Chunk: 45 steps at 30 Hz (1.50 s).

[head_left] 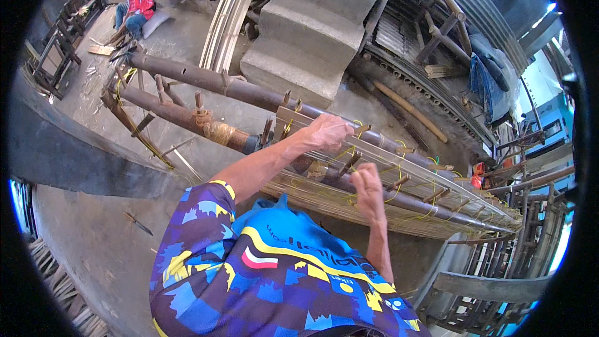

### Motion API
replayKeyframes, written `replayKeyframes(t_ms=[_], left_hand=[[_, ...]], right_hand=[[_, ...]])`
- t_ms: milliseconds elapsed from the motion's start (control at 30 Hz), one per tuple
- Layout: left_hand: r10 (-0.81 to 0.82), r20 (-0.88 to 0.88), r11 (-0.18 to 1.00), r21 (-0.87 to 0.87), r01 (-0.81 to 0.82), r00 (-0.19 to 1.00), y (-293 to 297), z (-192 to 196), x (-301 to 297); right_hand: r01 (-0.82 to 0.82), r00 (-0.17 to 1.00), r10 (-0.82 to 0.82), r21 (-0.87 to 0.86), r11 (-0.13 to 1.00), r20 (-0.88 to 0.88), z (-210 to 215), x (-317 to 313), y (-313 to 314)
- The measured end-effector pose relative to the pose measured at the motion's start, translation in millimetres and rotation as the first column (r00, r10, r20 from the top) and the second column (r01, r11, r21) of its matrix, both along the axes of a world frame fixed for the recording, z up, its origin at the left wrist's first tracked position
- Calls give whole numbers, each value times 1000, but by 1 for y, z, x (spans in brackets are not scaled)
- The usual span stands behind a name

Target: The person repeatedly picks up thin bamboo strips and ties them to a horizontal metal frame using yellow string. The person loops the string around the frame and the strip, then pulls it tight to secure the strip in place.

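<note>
Two long brown poles with short wooden pegs lie side by side as a rack in front of me. Thin pale bamboo slats rest along them, tied with yellow string, and a mat of fine bamboo strips hangs below. My left hand presses down on the slats at the upper pole, fingers curled over their edge. My right hand is a closed fist just below, beside a peg, pinching the yellow string.
Concrete steps rise behind the rack, with a bundle of long bamboo strips leaning beside them. Another person in a red vest sits far off at the upper left. A small blade lies on the floor. Wooden frames stand at the lower right.
</note>
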<state>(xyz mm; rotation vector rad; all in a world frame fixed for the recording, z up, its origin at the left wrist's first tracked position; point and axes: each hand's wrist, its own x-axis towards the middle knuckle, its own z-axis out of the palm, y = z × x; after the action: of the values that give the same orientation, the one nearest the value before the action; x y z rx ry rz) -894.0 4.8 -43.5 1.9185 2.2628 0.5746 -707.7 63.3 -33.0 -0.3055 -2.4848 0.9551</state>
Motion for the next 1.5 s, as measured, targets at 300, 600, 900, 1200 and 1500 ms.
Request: replayKeyframes(t_ms=[300,600,900,1200,1500], left_hand=[[42,35,998,-43,-40,999,4,3,18],[130,160,990,-80,-118,979,13,-1,8],[222,168,964,-184,-190,960,9,6,8],[-50,672,969,212,-127,739,84,18,-33],[304,-117,947,141,-287,945,109,14,-16]], right_hand=[[-206,977,186,-222,953,-106,114,-100,54],[74,987,-158,767,638,36,138,-207,103],[-339,941,286,-542,769,-182,53,-84,66],[-395,916,389,-51,917,-101,-53,-27,-8],[571,810,-574,-63,819,-121,-46,75,36]])
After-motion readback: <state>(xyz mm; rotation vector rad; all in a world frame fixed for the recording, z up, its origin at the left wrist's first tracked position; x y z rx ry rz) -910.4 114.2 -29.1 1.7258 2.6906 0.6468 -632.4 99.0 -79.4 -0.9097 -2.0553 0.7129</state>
